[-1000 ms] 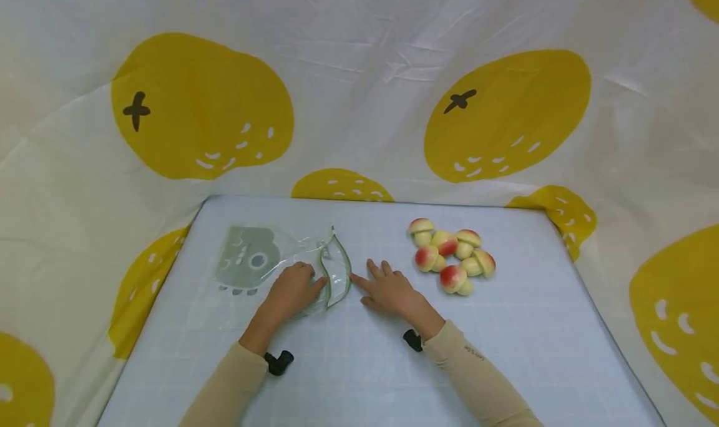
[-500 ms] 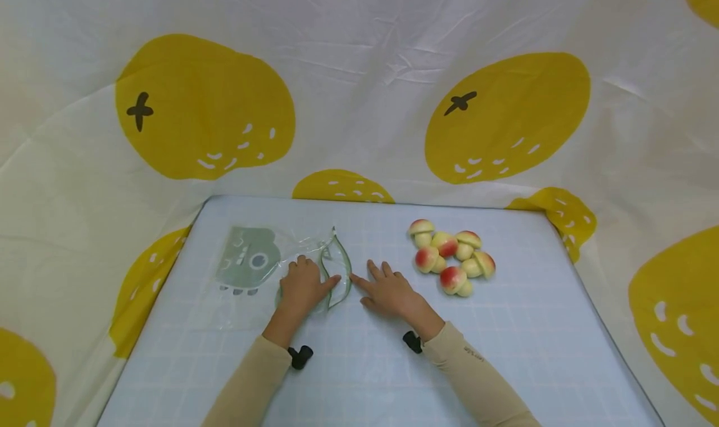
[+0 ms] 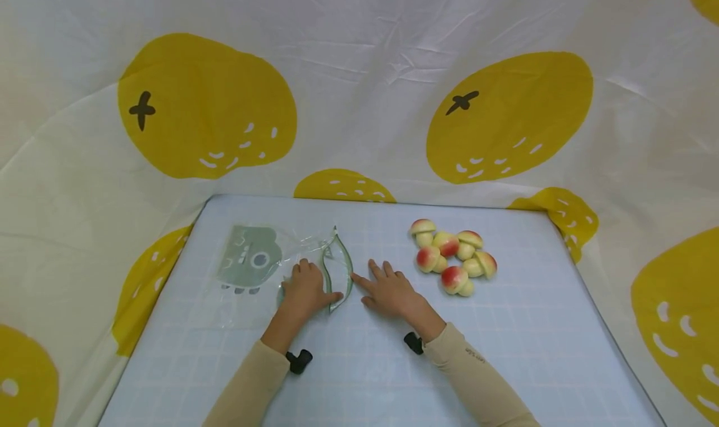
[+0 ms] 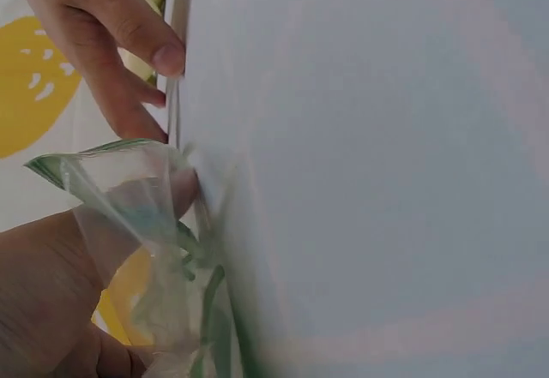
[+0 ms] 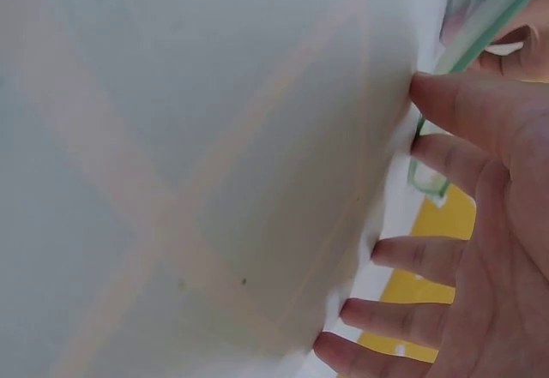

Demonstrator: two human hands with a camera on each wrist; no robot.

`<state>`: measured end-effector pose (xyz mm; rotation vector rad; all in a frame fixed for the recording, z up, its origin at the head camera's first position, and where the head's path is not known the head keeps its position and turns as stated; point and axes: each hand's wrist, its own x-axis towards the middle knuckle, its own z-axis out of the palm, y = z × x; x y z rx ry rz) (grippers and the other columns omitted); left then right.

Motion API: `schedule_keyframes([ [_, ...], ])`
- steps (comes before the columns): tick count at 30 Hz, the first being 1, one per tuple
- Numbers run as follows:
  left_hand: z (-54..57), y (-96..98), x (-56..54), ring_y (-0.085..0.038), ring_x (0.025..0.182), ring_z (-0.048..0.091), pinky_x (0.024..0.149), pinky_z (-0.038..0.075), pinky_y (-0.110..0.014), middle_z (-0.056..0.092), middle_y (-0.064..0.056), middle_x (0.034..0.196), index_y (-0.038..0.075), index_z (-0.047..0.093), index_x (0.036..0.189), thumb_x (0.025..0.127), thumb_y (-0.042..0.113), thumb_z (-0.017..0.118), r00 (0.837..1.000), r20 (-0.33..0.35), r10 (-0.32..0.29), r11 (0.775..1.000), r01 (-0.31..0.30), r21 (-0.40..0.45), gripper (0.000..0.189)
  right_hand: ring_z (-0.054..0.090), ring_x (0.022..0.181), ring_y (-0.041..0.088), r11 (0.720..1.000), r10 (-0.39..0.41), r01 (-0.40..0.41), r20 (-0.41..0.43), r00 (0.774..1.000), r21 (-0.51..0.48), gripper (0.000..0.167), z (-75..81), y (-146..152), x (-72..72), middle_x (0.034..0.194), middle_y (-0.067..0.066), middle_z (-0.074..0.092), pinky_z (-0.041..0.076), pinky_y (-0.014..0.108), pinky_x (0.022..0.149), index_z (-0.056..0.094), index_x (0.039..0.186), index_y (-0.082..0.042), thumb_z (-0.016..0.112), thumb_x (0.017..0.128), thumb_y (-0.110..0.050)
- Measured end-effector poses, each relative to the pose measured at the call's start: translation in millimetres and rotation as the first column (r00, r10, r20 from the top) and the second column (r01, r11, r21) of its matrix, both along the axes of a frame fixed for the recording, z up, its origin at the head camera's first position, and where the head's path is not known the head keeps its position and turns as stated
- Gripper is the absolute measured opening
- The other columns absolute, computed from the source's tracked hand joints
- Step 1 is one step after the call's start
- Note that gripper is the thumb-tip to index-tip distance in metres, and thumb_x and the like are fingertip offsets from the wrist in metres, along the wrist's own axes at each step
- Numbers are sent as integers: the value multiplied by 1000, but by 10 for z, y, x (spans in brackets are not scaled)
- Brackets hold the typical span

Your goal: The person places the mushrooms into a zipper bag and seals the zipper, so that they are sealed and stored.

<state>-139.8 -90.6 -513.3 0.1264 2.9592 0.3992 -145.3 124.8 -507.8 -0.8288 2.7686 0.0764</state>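
On the left half of the table (image 3: 359, 377): one clear plastic bag (image 3: 247, 256), lying flat at its printed end. Its grey-green print is a cartoon creature turned sideways, with one round eye, small white teeth and a row of feet. Its green-edged mouth (image 3: 351, 266) gapes to the right, the film wrinkled behind it.

Your left hand (image 3: 303, 293): laid over the bag just behind the mouth, fingers together, thumb stretched well away from them; your left wrist view shows the thumb through clear film. Your right hand (image 3: 390, 293): fingers spread, holding nothing, fingertips on the table, index finger at the rim of the mouth.

Beyond your right hand: six mushroom-shaped pieces (image 3: 455, 279), cream with red-tinged caps, in a loose ring.

At your wrists: beige sleeves (image 3: 247, 386) and a black device (image 3: 300, 361) on each.

Surface: pale blue, faintly checked. Surround: white hanging cloth (image 3: 359, 90), creased, printed with large yellow fruit.

Against one second ago: your left hand sits farther right, its thumb now at the mouth's near corner; your right hand and the mushroom-shaped pieces are unchanged.
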Motion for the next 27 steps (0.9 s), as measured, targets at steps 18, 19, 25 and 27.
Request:
schedule_keyframes([
  [18, 104, -160, -2, -43, 115, 45, 83, 47, -67, 44, -28, 120, -17, 51, 115, 79, 18, 85, 987, 114, -111, 988, 98, 116, 61, 38, 137, 45, 1000, 25, -24, -49, 998, 21, 58, -40, 15, 5, 157, 17, 35, 44, 53, 97, 36, 156, -36, 53, 102, -46],
  [19, 102, -169, 1, -42, 113, 46, 84, 49, -62, 44, -28, 119, -17, 51, 113, 79, 16, 85, 987, 107, -122, 987, 109, 119, 59, 38, 136, 45, 999, 28, -27, -52, 998, 24, 58, -45, 18, 4, 157, 17, 35, 44, 53, 97, 36, 156, -36, 53, 102, -46],
  [25, 67, -238, 4, -39, 112, 47, 87, 47, -52, 46, -26, 122, -2, 52, 121, 81, -1, 76, 984, 93, -155, 973, 136, 184, 46, 38, 136, 46, 999, 30, -29, -59, 998, 20, 58, -56, 18, -1, 156, 18, 35, 45, 54, 96, 37, 156, -36, 54, 102, -46],
  [27, 50, -255, 12, -39, 113, 47, 85, 48, -53, 46, -26, 125, 8, 54, 120, 83, -6, 71, 982, 77, -170, 968, 152, 198, 43, 38, 136, 46, 999, 32, -31, -61, 998, 20, 58, -56, 18, 0, 156, 18, 36, 45, 54, 96, 37, 156, -36, 54, 101, -47],
])
